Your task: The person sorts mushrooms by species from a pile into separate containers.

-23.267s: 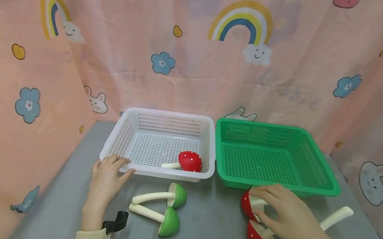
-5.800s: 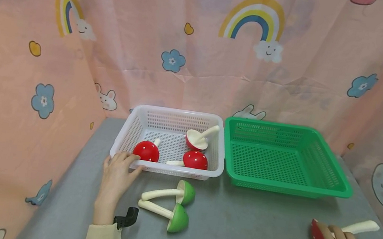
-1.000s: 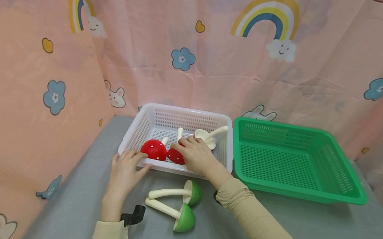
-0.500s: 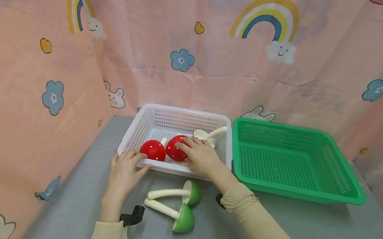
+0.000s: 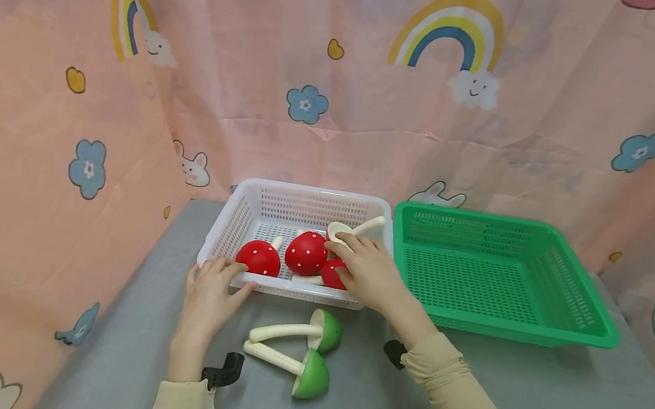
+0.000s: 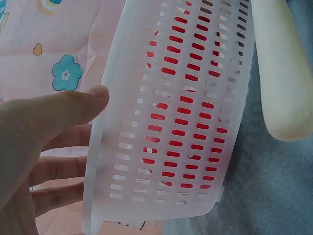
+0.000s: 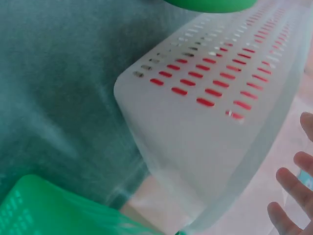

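Before pink cloth (image 5: 359, 160), left fingers (image 6: 58, 167) grip a basket (image 5: 290, 288); right fingers (image 7: 293, 187) arch loosely over mushrooms (image 5: 330, 275)

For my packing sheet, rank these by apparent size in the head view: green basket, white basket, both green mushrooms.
1. Green basket
2. White basket
3. Farther green mushroom, nearer green mushroom: too alike to rank
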`<state>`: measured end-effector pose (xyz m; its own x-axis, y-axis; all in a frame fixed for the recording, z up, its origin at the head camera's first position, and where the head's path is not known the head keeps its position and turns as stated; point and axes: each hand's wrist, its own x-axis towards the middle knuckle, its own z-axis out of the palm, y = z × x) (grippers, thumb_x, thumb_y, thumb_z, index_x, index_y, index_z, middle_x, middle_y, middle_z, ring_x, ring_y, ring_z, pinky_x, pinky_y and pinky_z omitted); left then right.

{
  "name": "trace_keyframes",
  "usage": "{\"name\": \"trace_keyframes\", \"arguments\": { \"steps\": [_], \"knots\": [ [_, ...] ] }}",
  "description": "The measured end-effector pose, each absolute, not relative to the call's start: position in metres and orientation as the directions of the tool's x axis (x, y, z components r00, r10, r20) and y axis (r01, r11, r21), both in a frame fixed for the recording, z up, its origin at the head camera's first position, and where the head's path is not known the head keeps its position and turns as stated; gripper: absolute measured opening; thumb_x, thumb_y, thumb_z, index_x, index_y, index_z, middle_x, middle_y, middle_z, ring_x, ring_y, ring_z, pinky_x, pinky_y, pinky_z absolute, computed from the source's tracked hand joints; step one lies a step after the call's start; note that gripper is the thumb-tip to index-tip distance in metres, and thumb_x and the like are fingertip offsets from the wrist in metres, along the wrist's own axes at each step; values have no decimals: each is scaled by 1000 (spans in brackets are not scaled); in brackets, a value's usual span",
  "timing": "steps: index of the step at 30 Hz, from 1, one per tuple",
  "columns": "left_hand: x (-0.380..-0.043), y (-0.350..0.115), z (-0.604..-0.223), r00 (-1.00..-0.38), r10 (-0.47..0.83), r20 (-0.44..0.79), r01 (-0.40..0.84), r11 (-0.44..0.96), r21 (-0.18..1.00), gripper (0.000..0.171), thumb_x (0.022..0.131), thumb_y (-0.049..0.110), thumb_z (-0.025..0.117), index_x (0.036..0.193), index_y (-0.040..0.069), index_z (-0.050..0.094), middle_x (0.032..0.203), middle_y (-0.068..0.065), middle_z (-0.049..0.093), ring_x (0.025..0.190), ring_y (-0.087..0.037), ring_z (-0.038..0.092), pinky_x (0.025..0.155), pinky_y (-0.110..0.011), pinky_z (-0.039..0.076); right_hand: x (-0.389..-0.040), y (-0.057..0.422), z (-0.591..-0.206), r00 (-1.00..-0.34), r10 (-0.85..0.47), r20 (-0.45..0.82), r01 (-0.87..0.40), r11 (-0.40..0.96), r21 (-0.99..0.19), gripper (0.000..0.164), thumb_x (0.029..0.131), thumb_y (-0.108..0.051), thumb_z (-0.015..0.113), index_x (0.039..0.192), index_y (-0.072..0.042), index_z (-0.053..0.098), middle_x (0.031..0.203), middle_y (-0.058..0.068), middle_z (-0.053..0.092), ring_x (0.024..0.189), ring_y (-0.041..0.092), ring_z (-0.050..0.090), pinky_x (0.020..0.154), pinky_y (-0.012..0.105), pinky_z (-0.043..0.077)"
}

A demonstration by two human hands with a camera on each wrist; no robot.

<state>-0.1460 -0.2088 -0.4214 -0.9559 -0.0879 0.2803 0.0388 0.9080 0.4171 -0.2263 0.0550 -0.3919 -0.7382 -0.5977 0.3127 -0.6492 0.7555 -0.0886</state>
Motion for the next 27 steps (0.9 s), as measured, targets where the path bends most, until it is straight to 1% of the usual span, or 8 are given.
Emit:
{"name": "trace_keyframes", "arguments": {
  "steps": [2, 6, 10, 15, 21, 24, 27],
  "knots": [
    [-146, -209, -421, -956, -87, 279, 38, 910, 414, 39, 83, 31, 74, 115, 11, 67, 119, -13, 61, 119, -31, 50, 111, -63, 22, -224, 61, -393, -736, -582, 345, -643, 760, -90, 48, 81, -19, 74, 127, -18, 60, 132, 9, 59, 120, 28, 55, 97, 49, 47],
    [-145, -208, -418, -954, -81, 289, 42, 916, 398, 37, 84, 31, 73, 115, 10, 67, 118, -13, 62, 118, -31, 50, 111, -63, 23, -219, 72, -395, -733, -557, 391, -632, 770, -87, 47, 81, -19, 74, 126, -17, 60, 129, 9, 60, 115, 29, 57, 98, 49, 47],
    [-144, -207, -417, -949, -80, 305, 45, 923, 382, 37, 83, 30, 73, 114, 10, 68, 117, -14, 62, 116, -32, 51, 109, -63, 26, -214, 82, -399, -737, -533, 415, -616, 782, -90, 45, 82, -19, 73, 125, -15, 60, 130, 10, 60, 114, 29, 58, 99, 51, 47],
    [-141, -206, -415, -941, -79, 328, 50, 929, 367, 37, 81, 26, 76, 113, 9, 68, 115, -13, 63, 113, -31, 53, 106, -60, 31, -206, 99, -403, -767, -476, 430, -586, 793, -167, 48, 83, -18, 73, 128, -15, 59, 133, 11, 58, 120, 32, 55, 99, 55, 45],
    [-135, -201, -410, -948, -77, 309, 48, 924, 380, 37, 83, 29, 74, 113, 9, 68, 114, -13, 64, 113, -31, 54, 107, -60, 33, -195, 125, -409, -807, -392, 441, -525, 818, -234, 46, 86, -19, 70, 130, -15, 57, 134, 12, 57, 124, 35, 51, 101, 58, 40],
    [-135, -198, -410, -946, -60, 318, 62, 930, 361, 37, 83, 29, 74, 114, 9, 68, 113, -13, 64, 112, -31, 55, 105, -60, 34, -190, 138, -413, -806, -348, 478, -508, 822, -258, 45, 86, -19, 70, 129, -13, 58, 133, 13, 57, 123, 36, 51, 101, 60, 39],
    [-137, -193, -411, -945, -33, 326, 87, 934, 347, 38, 81, 29, 75, 114, 10, 68, 112, -13, 64, 110, -31, 56, 104, -60, 36, -184, 151, -417, -780, -304, 547, -510, 816, -273, 43, 85, -15, 71, 127, -11, 60, 130, 14, 58, 120, 36, 52, 98, 60, 40]
  ]
}}
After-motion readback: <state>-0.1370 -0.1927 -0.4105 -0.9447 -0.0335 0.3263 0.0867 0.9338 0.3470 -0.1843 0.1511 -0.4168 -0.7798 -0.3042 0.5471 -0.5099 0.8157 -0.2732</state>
